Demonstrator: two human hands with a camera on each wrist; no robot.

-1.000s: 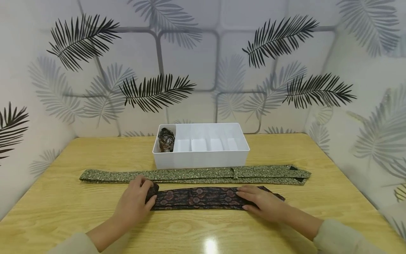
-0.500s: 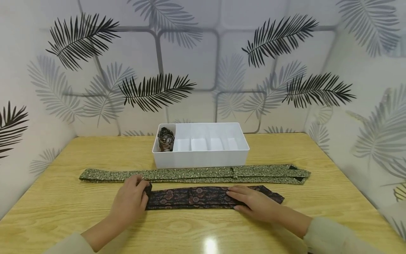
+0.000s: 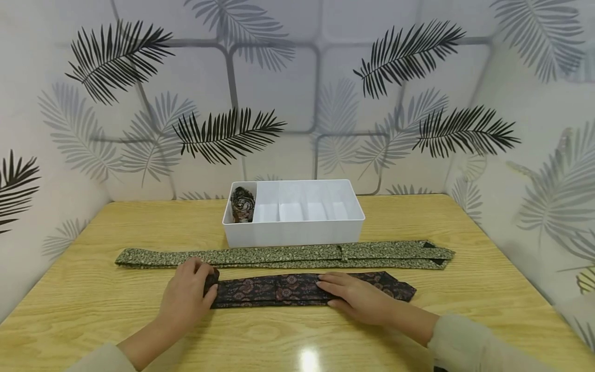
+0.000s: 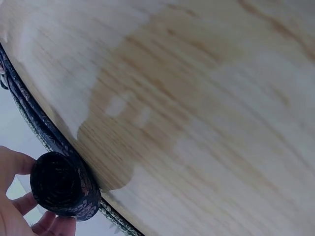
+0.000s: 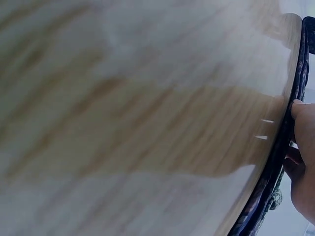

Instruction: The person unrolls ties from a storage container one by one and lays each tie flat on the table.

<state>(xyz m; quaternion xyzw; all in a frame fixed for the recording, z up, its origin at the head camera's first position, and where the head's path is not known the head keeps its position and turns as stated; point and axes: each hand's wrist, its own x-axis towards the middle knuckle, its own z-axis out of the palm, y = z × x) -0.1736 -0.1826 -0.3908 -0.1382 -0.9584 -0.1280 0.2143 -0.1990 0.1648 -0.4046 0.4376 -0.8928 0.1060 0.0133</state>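
Note:
A dark necktie [image 3: 260, 292] with a reddish floral pattern lies stretched across the table, its left end wound into a roll [image 4: 88, 189]. My left hand [image 3: 183, 297] grips this roll, thumb on the near side and fingers over the far side; in the left wrist view the coil's hollow end faces the camera. Farther right, my right hand [image 3: 360, 300] rests on the tie with fingers extended over it, covering part of the cloth. The pointed end sticks out beyond that hand. Just behind lies a green patterned necktie [image 3: 279, 255], folded lengthwise.
A white divided box [image 3: 293, 233] stands behind the ties, near the back of the wooden table [image 3: 279, 341]. In its leftmost compartment sits a rolled brown patterned necktie [image 3: 243, 205]. A leaf-patterned wall covering [image 3: 279, 88] rises behind the table.
My left hand has shifted left with the roll. My right hand has slid left along the dark tie, uncovering more of its pointed end. The green tie and the box stay put.

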